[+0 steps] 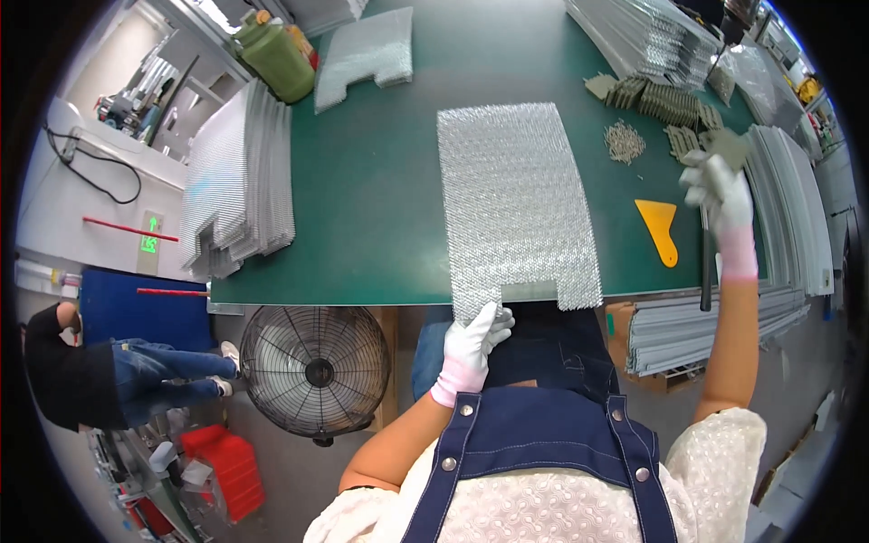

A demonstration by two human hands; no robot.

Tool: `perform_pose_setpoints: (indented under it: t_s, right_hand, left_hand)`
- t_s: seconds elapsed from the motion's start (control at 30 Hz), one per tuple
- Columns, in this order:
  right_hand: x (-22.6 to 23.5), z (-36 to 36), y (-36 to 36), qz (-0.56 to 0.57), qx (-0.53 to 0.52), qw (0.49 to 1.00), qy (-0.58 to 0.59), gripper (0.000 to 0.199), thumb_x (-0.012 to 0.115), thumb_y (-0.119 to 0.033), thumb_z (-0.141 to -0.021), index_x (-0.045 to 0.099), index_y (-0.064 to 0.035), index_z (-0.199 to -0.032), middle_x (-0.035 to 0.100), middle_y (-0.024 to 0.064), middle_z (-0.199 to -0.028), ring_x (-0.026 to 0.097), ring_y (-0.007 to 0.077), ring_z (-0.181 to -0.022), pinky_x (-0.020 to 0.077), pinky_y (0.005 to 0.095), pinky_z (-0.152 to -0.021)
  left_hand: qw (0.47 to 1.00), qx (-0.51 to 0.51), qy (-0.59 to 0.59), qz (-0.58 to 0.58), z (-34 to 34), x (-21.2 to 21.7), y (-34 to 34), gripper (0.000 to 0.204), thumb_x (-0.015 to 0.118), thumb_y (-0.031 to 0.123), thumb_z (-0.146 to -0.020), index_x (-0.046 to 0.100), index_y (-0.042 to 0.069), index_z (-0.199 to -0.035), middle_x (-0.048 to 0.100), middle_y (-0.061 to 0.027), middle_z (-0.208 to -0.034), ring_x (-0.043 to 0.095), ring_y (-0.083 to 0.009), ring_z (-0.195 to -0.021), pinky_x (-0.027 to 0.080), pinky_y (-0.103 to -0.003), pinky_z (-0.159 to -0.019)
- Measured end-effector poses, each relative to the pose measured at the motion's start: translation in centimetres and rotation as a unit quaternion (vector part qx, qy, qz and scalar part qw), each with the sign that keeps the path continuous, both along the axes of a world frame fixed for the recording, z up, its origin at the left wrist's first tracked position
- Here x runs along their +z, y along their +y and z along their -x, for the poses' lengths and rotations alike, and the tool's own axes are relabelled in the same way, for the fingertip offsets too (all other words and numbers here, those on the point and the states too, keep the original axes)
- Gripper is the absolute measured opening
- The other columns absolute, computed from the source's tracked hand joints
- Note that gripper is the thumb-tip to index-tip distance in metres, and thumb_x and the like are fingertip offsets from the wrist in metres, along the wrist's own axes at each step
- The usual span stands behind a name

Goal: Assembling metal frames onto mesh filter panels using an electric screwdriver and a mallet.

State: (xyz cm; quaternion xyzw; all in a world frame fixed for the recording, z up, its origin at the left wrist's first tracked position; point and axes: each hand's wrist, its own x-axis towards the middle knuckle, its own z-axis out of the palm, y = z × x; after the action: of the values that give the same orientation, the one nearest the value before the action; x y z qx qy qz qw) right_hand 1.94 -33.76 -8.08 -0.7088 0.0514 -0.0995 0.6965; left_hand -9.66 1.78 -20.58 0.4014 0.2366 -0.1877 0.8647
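Observation:
A silver mesh panel [516, 204] with a notch in its near edge lies flat on the green table [371, 208], its near end hanging over the table's edge. My left hand [473, 347], in a white glove, touches that overhanging near corner from below. My right hand [720, 195], also gloved, reaches out at the right. It grips a small grey card piece [727, 145] and a long dark-handled tool [706, 267] that hangs down past the table's edge. A yellow scraper [661, 231] lies on the table just left of that hand.
Stacks of mesh panels [240, 181] stand at the table's left; more mesh panels [652, 36] lie at the back right. Grey card pieces [665, 101] and small metal parts [624, 141] lie far right. A green jug [276, 56], a floor fan [315, 371] and a crouching person [90, 371] are left.

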Motion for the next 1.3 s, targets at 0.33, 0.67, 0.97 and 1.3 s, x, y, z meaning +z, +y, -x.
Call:
perform_pose_setpoints:
  t_s: [0.33, 0.67, 0.97, 1.3]
  right_hand:
    - [-9.3, 14.7, 17.6, -0.135, 0.089, 0.935, 0.316, 0.019, 0.059, -0.020, -0.088, 0.058, -0.0015, -0.094, 0.056, -0.0007, -0.070, 0.046, 0.0030, -0.053, 0.0379, 0.0187, -0.046]
    - [-10.2, 14.3, 18.8, -0.217, 0.056, 0.926, 0.304, 0.022, 0.056, -0.024, -0.091, 0.054, -0.0029, -0.093, 0.054, 0.0013, -0.069, 0.047, 0.0051, -0.051, 0.0389, 0.0186, -0.045]
    - [-10.6, 13.0, 15.9, -0.268, -0.013, 0.925, 0.270, 0.018, 0.058, -0.025, -0.089, 0.054, -0.0084, -0.082, 0.054, -0.0007, -0.069, 0.045, 0.0049, -0.053, 0.0349, 0.0172, -0.045]
    - [-10.1, 13.4, 16.5, -0.123, -0.054, 0.963, 0.235, 0.013, 0.059, -0.020, -0.088, 0.054, -0.0080, -0.085, 0.051, -0.0023, -0.065, 0.045, 0.0033, -0.052, 0.0354, 0.0165, -0.045]
  left_hand:
    - [1.000, 0.003, -0.004, 0.019, -0.2, 0.4, -1.0, 0.026, 0.057, 0.012, -0.089, 0.055, 0.003, -0.113, 0.062, -0.0082, -0.105, 0.060, -0.0213, -0.097, 0.050, -0.037, -0.084]
    - [0.998, -0.052, -0.039, 0.002, 0.5, 0.9, -1.4, 0.027, 0.061, 0.013, -0.087, 0.055, 0.000, -0.111, 0.062, -0.0080, -0.102, 0.062, -0.0159, -0.089, 0.052, -0.028, -0.076]
    - [0.982, -0.169, -0.023, -0.081, 0.3, -0.1, -0.6, 0.038, 0.059, 0.014, -0.087, 0.050, -0.013, -0.112, 0.063, -0.0183, -0.102, 0.064, -0.0211, -0.090, 0.054, -0.031, -0.077]
    - [0.994, -0.099, -0.041, -0.015, 0.4, 1.0, -1.8, 0.036, 0.056, 0.013, -0.089, 0.048, -0.005, -0.118, 0.059, -0.0166, -0.110, 0.062, -0.0225, -0.097, 0.053, -0.032, -0.080]
